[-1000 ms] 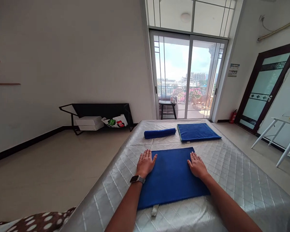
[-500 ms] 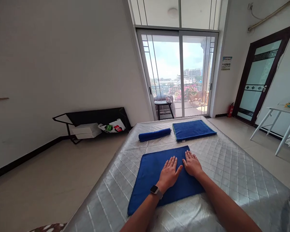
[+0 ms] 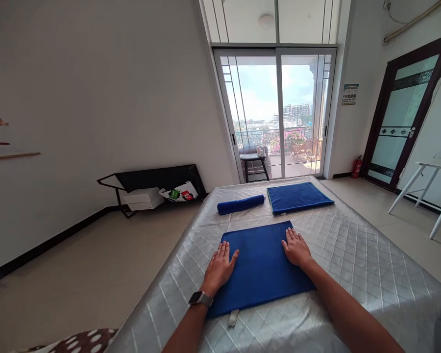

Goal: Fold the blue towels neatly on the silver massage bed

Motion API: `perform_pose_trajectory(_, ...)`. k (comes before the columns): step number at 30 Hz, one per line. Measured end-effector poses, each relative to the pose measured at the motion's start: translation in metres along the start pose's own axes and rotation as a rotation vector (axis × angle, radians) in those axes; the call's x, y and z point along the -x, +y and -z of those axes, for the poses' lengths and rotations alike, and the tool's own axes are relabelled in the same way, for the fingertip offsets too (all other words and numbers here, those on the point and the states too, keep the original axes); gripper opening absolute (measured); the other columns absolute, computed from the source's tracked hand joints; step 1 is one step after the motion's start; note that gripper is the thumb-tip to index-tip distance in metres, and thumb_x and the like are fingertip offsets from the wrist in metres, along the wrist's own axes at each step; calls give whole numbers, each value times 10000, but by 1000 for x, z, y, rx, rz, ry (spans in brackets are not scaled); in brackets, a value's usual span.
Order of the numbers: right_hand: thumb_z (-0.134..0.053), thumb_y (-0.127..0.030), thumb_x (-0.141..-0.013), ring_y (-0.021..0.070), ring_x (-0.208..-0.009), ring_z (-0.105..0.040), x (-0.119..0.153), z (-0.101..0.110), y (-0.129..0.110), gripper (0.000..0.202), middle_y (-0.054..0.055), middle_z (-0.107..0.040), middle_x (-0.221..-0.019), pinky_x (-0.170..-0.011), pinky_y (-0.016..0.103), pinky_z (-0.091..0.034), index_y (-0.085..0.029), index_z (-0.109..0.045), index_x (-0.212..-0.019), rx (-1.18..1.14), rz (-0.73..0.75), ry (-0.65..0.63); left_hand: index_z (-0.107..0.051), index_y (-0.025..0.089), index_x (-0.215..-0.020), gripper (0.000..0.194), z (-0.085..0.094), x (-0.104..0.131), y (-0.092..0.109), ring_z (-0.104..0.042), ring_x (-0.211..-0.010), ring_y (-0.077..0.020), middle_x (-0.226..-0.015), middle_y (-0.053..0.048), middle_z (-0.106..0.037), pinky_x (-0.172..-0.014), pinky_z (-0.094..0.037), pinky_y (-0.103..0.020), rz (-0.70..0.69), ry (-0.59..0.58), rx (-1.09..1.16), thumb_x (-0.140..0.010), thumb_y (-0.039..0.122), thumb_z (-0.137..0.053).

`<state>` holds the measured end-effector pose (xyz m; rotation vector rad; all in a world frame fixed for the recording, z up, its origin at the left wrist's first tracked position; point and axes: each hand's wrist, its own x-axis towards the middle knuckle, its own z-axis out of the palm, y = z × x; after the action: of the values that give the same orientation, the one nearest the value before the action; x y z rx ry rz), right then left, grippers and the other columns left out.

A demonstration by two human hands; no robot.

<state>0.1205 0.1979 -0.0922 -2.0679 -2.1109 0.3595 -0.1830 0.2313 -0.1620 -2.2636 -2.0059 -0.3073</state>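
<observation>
A blue cloth (image 3: 259, 264) lies flat on the silver quilted cover (image 3: 353, 250), a pale tag showing at its near edge. My left hand (image 3: 219, 267), with a watch on the wrist, rests flat on the cloth's left edge, fingers stretched out. On its right edge lies my right hand (image 3: 296, 246), also flat and spread. Beyond them are a rolled blue cloth (image 3: 240, 204) at the left and a flat blue cloth (image 3: 299, 197) with a green edge at the right.
A black rack (image 3: 154, 179) with white boxes (image 3: 142, 198) stands by the left wall. A white table (image 3: 437, 166) is at the right, near a door (image 3: 407, 117) and a red fire extinguisher (image 3: 356, 167). Spotted brown fabric (image 3: 83, 341) lies at the lower left.
My left hand has slid left across the cloth to its left edge, away from my right hand, which stays at the right edge. The view has shifted slightly left.
</observation>
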Motion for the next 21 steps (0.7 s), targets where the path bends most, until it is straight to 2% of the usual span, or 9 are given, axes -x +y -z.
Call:
perform_pose_trajectory(6, -202, -387, -1019, 186, -1523, -114, 0, 1, 0, 646, 108, -189, -1639, -1221, 363, -104, -47, -215, -1569, 38, -3, -2, -439, 64, -1474, 678, -1, -3, -2, -380, -1443, -293, -1533, -205, -429, -1164, -333, -482, -31, 25, 30, -1011, 493, -189)
perform_pose_trajectory(10, -218, -358, -1012, 199, -1521, -136, 5, 6, -2, 637, 132, -205, -1631, -1220, 384, -115, -29, -245, -1558, 81, -14, 17, -442, 68, -1473, 620, 9, -3, -12, -383, -1442, -285, -1535, -194, -429, -1175, -310, -479, 37, 1, 37, -1012, 411, -208)
perform_pose_trajectory(16, -205, -411, -1022, 207, -1518, -151, 38, 9, 3, 654, 125, -207, -1631, -1219, 369, -133, -46, -249, -1563, 93, 11, -63, -457, 35, -1455, 614, 25, -2, -25, -364, -1452, -296, -1548, -199, -407, -1196, -266, -475, 89, 24, 48, -1007, 360, -192)
perform_pose_trajectory(21, -216, -414, -1020, 198, -1519, -140, 59, 1, 5, 652, 116, -203, -1634, -1219, 356, -128, -61, -244, -1567, 57, 16, -26, -473, 94, -1454, 564, 32, -4, -18, -383, -1444, -272, -1525, -172, -463, -1192, -291, -443, 57, 70, 104, -1006, 342, -237)
